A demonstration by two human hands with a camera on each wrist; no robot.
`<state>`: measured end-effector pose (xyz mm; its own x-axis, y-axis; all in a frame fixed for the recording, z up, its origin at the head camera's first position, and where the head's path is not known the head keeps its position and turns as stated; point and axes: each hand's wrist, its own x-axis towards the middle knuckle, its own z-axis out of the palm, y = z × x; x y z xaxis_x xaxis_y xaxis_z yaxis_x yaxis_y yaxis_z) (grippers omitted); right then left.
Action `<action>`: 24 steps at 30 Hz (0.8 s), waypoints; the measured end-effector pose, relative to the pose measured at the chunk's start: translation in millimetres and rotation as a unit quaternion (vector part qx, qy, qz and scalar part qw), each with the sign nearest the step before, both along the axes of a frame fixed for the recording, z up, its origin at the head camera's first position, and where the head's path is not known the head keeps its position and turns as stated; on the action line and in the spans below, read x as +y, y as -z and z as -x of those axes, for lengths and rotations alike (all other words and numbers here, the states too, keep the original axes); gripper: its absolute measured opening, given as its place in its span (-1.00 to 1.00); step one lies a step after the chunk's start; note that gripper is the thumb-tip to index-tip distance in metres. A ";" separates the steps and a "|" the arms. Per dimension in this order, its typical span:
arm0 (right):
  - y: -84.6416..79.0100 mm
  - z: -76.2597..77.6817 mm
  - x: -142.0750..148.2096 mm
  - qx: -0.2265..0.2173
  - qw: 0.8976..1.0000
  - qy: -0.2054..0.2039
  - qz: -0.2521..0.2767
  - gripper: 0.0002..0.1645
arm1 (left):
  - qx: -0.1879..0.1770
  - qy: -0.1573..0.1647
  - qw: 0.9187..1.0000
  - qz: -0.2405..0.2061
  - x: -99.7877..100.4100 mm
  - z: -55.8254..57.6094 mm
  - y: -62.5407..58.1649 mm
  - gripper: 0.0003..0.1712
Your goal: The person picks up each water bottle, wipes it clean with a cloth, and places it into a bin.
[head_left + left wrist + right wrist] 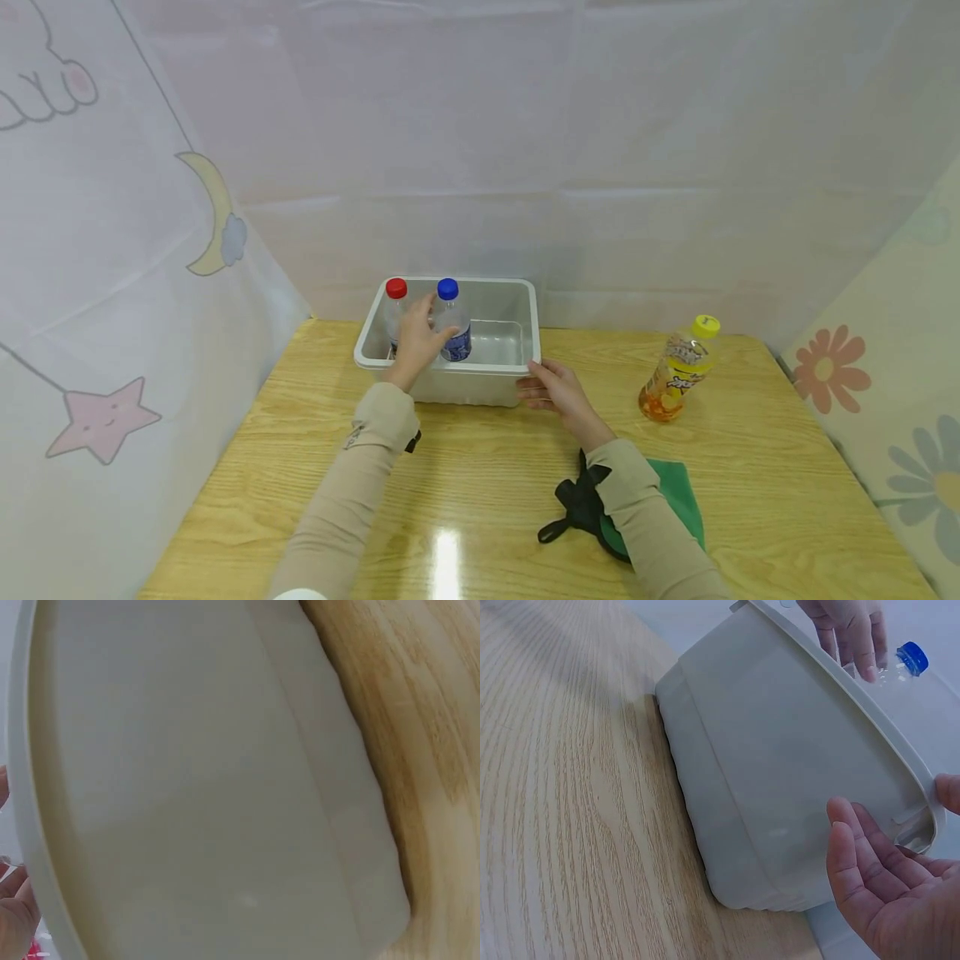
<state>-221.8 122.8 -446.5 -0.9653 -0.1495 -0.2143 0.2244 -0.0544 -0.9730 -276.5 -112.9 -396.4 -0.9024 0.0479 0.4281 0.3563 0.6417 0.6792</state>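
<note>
Clock positions are read in the head view, twelve pointing away from the person. The blue-capped bottle (455, 340) stands inside the grey tub (465, 387), its long axis upright, at about two o'clock from the left hand (420, 340), which is the nearer hand. The left fingers are extended downward and parted from the thumb beside the bottle's near-left flank; no closed grip is evident, and contact cannot be confirmed. The red-capped bottle (396, 288) stands in the tub at about eleven o'clock from the same hand. The right hand (557, 393) grips the tub's rim at its four o'clock corner, thumb above, fingers beneath and outside. The yellow-capped bottle (677, 373) stands on the tabletop (480, 467) near three o'clock from the right hand, well apart.
</note>
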 end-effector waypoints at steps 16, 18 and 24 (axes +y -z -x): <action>0.2 1.3 1.1 0.001 1.000 0.003 -0.003 -0.46 | -0.024 -0.032 0.999 0.019 10.9 6.9 5.4 -0.19; 0.6 1.7 1.3 0.001 1.000 0.002 -0.005 -0.46 | -0.027 -0.034 0.999 0.018 12.0 7.8 6.0 -0.19; 0.9 0.9 1.1 0.002 1.000 -0.001 -0.005 -0.46 | -0.031 -0.045 0.998 0.013 13.5 8.4 7.4 -0.21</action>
